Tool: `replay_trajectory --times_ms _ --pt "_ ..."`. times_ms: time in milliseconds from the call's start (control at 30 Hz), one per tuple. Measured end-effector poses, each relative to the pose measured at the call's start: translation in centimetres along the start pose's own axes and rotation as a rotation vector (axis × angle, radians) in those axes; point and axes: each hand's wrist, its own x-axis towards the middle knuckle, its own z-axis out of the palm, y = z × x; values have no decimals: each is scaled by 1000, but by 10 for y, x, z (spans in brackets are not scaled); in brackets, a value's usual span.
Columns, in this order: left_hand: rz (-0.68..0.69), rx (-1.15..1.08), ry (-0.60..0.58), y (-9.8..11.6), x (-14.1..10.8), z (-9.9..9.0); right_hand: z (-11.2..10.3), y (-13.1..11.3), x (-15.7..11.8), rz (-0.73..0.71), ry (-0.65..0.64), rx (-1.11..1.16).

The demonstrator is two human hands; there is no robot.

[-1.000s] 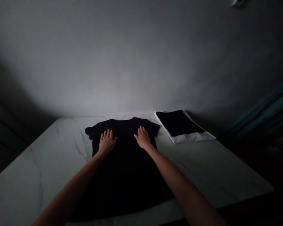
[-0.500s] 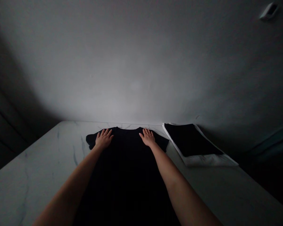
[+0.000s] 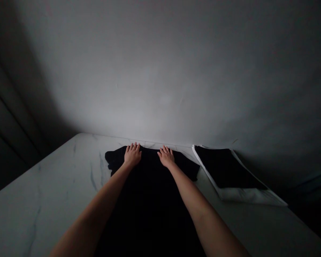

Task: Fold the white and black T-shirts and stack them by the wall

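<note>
Black cloth (image 3: pixel 227 169) lies on white fabric (image 3: pixel 246 195) near a grey wall (image 3: pixel 160 64).

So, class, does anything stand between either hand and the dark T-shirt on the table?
Nothing visible does: the left hand and right hand both rest directly on the dark T-shirt, near its top edge. The folded black-and-white cloths lie off to the right.

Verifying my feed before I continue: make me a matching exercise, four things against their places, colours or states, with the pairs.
1. left hand
2. shirt
3. table
4. folded black cloth

A. lying on white cloth
B. palm down on the shirt
C. pale with grey veining
D. short-sleeved, spread out

Pairs: 1-B, 2-D, 3-C, 4-A
</note>
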Motion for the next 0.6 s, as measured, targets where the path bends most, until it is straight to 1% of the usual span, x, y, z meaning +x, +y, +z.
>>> replay_trajectory --times_ms 33,100,200,267,367,467,533,600 --pt "22 -27 -14 0 1 3 2 0 0 27 -32 14" --pt "18 -49 -41 -2 0 8 3 6 -1 94 -82 38" --pt "-50 -39 -48 -9 0 13 2 17 -1 193 -109 46" --pt "-83 -27 -57 -11 1 14 -1 20 -1 230 -107 49" --pt "-67 -4 -73 -12 3 12 -2 17 -2 181 -60 53" --pt "-10 31 -71 -16 3 11 0 21 -11 144 40 40" --pt "11 50 -63 -19 2 11 2 35 -22 168 87 11" --pt "15 48 -51 -21 1 12 1 59 -35 245 98 -27"
